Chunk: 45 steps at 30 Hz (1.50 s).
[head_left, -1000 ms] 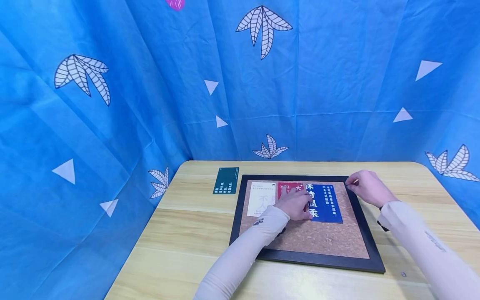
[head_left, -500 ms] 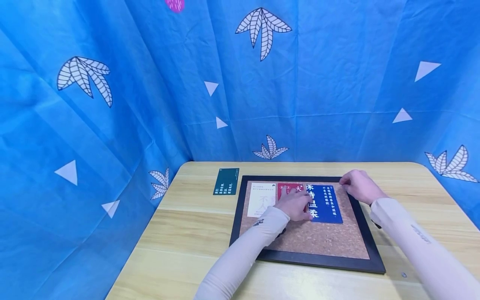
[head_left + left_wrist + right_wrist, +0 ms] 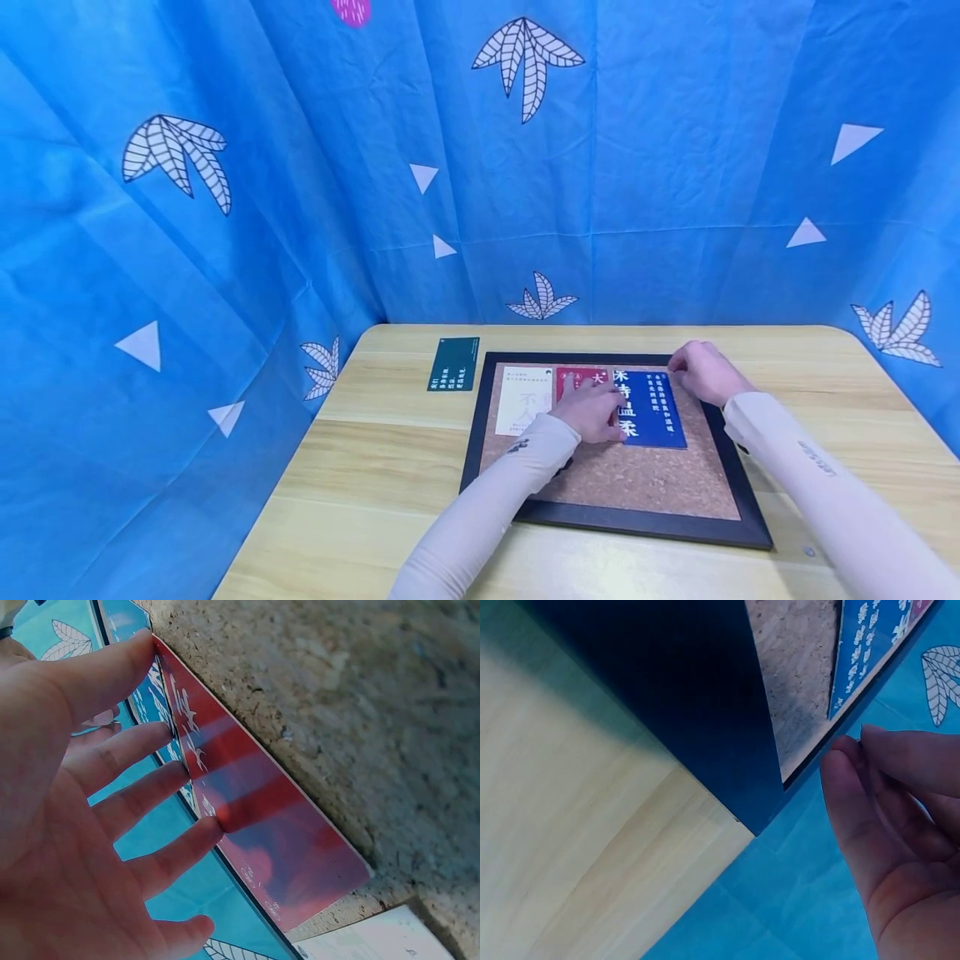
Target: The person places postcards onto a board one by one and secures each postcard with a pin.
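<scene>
A black-framed corkboard point(image 3: 652, 483) lies on the table with three cards along its far side: white point(image 3: 516, 408), red point(image 3: 255, 787) and blue point(image 3: 654, 412). My left hand point(image 3: 591, 411) rests over the red and blue cards. In the left wrist view its fingers are spread, fingertips on the red card's edge and thumb at the border with the blue one. My right hand point(image 3: 705, 372) is at the blue card's far right corner. Thumb and forefinger pinch a small pin point(image 3: 860, 742), mostly hidden between the fingertips.
A dark green card point(image 3: 453, 364) lies on the wooden table left of the board. Near the board's front right corner is a small clear object point(image 3: 808, 552). Blue patterned cloth point(image 3: 675, 167) hangs behind and at the left.
My right hand has moved left from the frame's far right corner to the blue card's corner. The left hand and the cards have stayed in place.
</scene>
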Motion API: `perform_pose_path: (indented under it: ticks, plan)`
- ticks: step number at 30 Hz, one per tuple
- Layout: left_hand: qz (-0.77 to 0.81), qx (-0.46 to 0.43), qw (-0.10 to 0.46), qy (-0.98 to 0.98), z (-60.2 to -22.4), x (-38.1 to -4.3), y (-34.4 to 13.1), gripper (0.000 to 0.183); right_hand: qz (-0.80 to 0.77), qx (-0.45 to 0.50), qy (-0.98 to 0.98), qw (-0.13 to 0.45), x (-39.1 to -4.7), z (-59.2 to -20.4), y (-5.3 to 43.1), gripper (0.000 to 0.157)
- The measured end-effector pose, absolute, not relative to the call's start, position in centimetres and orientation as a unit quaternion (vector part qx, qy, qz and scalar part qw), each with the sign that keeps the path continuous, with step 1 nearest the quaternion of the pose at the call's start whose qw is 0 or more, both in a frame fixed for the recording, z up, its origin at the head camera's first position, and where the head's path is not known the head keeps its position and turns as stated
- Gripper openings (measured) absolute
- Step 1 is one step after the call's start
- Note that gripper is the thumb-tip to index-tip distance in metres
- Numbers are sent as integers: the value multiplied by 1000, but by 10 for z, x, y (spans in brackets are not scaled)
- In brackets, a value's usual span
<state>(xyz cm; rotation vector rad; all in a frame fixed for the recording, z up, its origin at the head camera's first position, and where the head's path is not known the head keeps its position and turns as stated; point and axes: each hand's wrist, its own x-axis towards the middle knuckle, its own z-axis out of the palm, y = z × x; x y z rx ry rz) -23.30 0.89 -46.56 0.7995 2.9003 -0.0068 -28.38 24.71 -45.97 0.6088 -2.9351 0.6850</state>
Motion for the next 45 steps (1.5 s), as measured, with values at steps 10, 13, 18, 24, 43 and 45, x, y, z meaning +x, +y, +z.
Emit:
perform_pose_path:
  ticks: [10, 13, 18, 24, 43, 45]
  plan:
    - [-6, 263, 71, 962, -467, -236, 11, 55, 221, 196, -955, 13, -290, -463, 244, 21]
    - [-8, 263, 69, 962, -468, -236, 11, 55, 218, 188, -958, 7, -292, -466, 242, 22]
    - [-9, 264, 66, 962, -466, -235, 10, 54, 214, 176, -961, -5, -293, -468, 240, 21]
    - [-7, 261, 69, 963, -467, -234, 12, 53, 208, 167, -963, -28, -295, -468, 238, 21]
    - [-9, 264, 70, 962, -473, -238, 12, 48, 166, 170, -971, -25, -292, -469, 229, 20]
    - [-8, 262, 68, 963, -474, -239, 12, 47, 164, 167, -972, -35, -292, -468, 227, 21]
